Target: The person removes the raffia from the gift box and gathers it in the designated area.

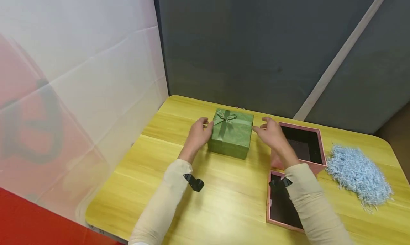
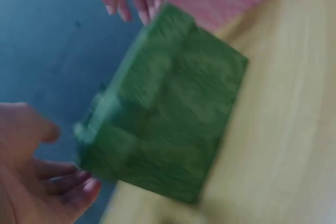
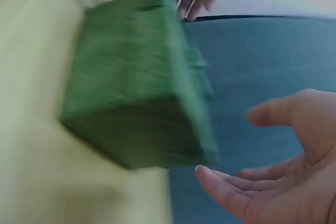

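Note:
A green gift box (image 1: 231, 134) with a ribbon bow on its lid stands on the yellow table (image 1: 224, 195). My left hand (image 1: 205, 126) is at its left side and my right hand (image 1: 261, 126) at its right side, both with relaxed, spread fingers. In the left wrist view, the left hand (image 2: 47, 182) sits just beside a corner of the blurred box (image 2: 168, 108). The right wrist view shows the right hand (image 3: 262, 171) open, with a small gap to the box (image 3: 131, 93). Neither hand grips anything.
An open pink box (image 1: 317, 145) with a dark inside stands right of the green one. Its pink lid (image 1: 278, 209) lies upturned nearer me, partly under my right sleeve. A pile of pale blue shredded paper (image 1: 358, 174) lies at the far right. A white sheet and grey panels wall in the table.

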